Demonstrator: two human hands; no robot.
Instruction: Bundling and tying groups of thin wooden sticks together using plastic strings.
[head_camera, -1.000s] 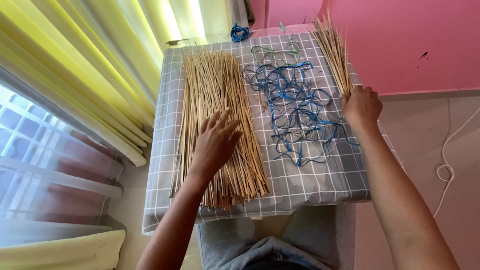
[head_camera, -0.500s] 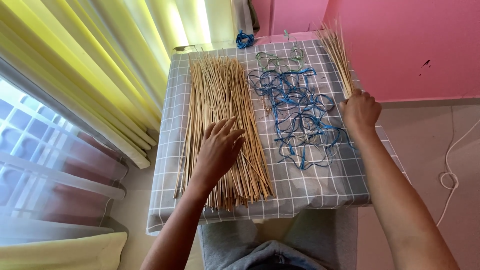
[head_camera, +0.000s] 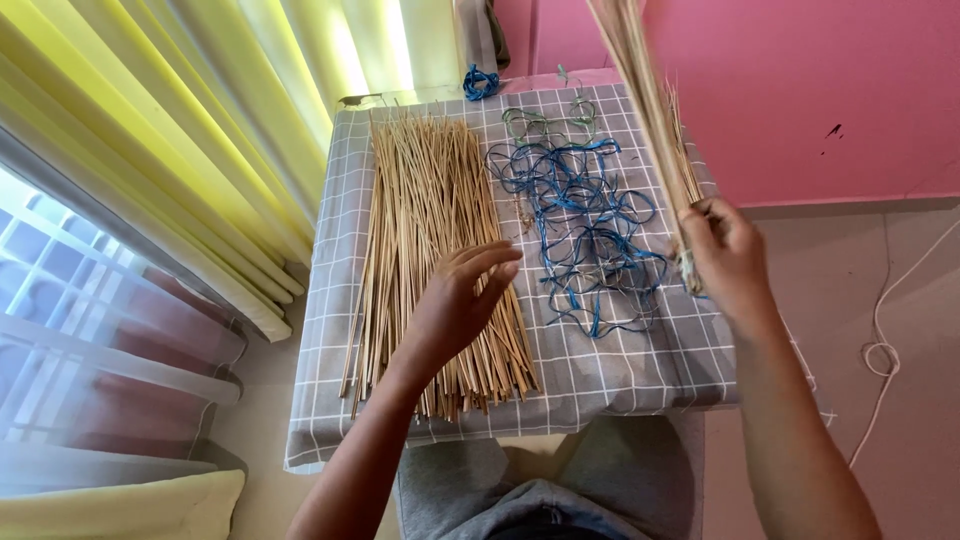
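Right hand lifts a bundle of thin sticks while the left rests on the flat pile

The stick bundle (head_camera: 655, 110) rises up and away from the right hand (head_camera: 728, 258), whose fingers are clamped around its lower end, just right of the tangle of blue cords (head_camera: 585, 230); the left hand (head_camera: 462, 300) lies flat with fingers spread apart on the pile of loose sticks (head_camera: 425, 220), which runs ahead of its fingertips across the grey checked cloth (head_camera: 640, 370) on the bench
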